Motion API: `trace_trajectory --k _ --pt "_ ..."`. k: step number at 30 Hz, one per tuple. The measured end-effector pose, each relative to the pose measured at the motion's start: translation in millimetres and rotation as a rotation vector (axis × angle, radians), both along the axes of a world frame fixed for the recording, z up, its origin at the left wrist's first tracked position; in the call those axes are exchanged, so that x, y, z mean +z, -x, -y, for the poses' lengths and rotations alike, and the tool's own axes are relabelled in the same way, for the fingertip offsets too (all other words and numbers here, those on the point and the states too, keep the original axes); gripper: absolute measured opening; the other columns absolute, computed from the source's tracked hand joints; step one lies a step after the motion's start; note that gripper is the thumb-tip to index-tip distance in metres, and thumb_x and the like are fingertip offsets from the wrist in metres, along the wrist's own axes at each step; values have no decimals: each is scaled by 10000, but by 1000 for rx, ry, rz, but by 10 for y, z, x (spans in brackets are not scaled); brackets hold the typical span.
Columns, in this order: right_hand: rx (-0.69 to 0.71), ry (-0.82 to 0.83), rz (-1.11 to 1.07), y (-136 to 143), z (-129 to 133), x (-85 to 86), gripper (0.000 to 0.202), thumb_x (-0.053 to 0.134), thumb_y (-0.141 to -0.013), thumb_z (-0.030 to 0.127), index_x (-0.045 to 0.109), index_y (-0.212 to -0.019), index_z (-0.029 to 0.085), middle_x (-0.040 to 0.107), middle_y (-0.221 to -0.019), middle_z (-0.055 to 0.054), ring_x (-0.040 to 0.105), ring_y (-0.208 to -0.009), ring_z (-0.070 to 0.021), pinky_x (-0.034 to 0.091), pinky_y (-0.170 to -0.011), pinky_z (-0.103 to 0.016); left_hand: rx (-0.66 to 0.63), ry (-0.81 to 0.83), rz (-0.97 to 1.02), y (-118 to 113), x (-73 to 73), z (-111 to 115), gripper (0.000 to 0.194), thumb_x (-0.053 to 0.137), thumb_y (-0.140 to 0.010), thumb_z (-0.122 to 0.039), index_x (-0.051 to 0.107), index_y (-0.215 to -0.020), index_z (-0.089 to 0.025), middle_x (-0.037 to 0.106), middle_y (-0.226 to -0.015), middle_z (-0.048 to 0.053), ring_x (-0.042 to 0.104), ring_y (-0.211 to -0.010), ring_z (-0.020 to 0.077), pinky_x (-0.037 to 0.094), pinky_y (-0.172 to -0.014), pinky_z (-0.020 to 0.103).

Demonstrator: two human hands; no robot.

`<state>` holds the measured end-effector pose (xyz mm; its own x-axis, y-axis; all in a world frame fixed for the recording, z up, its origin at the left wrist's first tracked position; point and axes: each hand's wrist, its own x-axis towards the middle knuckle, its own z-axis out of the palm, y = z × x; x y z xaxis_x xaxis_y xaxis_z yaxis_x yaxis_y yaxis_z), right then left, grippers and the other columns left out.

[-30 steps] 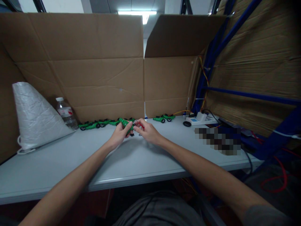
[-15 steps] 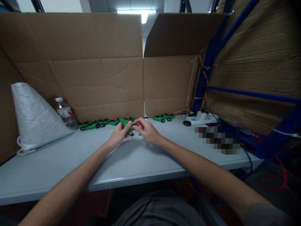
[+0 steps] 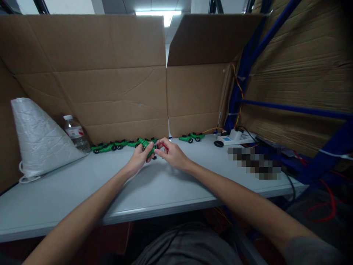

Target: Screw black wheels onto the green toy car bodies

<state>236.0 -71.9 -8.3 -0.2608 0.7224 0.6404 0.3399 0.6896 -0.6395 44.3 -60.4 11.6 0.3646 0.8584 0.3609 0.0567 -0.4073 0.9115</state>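
Note:
My left hand [image 3: 140, 158] is closed round a green toy car [image 3: 147, 146], held tilted above the table. Close on its right, my right hand [image 3: 172, 154] has its thumb and fingers pinched round a small red thing [image 3: 164, 146], too small to name, with its fingertips at the car's right end. Behind my hands stands a row of similar green cars [image 3: 104, 147] with black wheels. Further right, two more green cars [image 3: 191, 138] are near the cardboard.
On the white table [image 3: 171, 187] a silvery bag [image 3: 44, 141] and a water bottle [image 3: 75, 133] stand at the left. A black wheel [image 3: 218, 144] and a white power strip [image 3: 237, 137] lie at the right, near cables and a blue frame. Cardboard [image 3: 116, 88] walls the back.
The fingers of my right hand have shifted slightly at the car's end. My left hand still has hold of the car. The whole view has moved a little.

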Motion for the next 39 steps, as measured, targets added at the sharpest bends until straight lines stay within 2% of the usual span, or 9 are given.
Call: trace_trajectory --k 6,13,20,27,35,39 --pt "6 -29 -20 -2 -29 -16 278 605 -985 456 574 -1136 225 698 -994 -21 594 -749 -158 459 -724 -301 5 22 24 -17 4 9 519 645 -916 -660 567 -779 -165 565 -623 -9 448 -474 79 329 -456 220" --pt "-9 -48 8 2 -6 2 280 618 -976 445 556 -1140 227 684 -992 -16 557 -703 -148 448 -697 -297 19 57 61 -25 -25 -11 518 661 -902 -658 594 -786 -158 562 -612 -8 449 -471 79 331 -457 219" --pt "-5 -75 33 12 6 3 323 634 -967 424 524 -1195 224 653 -1076 -30 531 -636 -119 443 -669 -283 17 92 96 -13 -34 -39 490 681 -895 -637 619 -812 -158 535 -578 -20 445 -470 86 327 -456 216" --pt "7 -111 79 9 37 19 315 635 -960 387 528 -1208 223 647 -1120 -46 538 -655 -126 450 -700 -288 94 83 106 -23 7 -11 483 731 -853 -608 587 -751 -158 507 -521 -30 408 -436 74 299 -439 208" --pt "-83 -119 108 -27 36 28 341 640 -947 377 539 -1234 225 663 -1139 -57 550 -681 -146 450 -733 -298 116 111 145 39 -26 -102 476 732 -850 -587 556 -711 -168 527 -547 -17 402 -427 68 283 -419 209" --pt "-121 -130 103 -26 7 18 322 643 -941 361 553 -1214 217 675 -1121 -67 587 -758 -168 447 -753 -299 123 120 162 69 -34 -141 476 738 -845 -592 548 -714 -176 534 -556 -17 400 -432 70 290 -421 210"
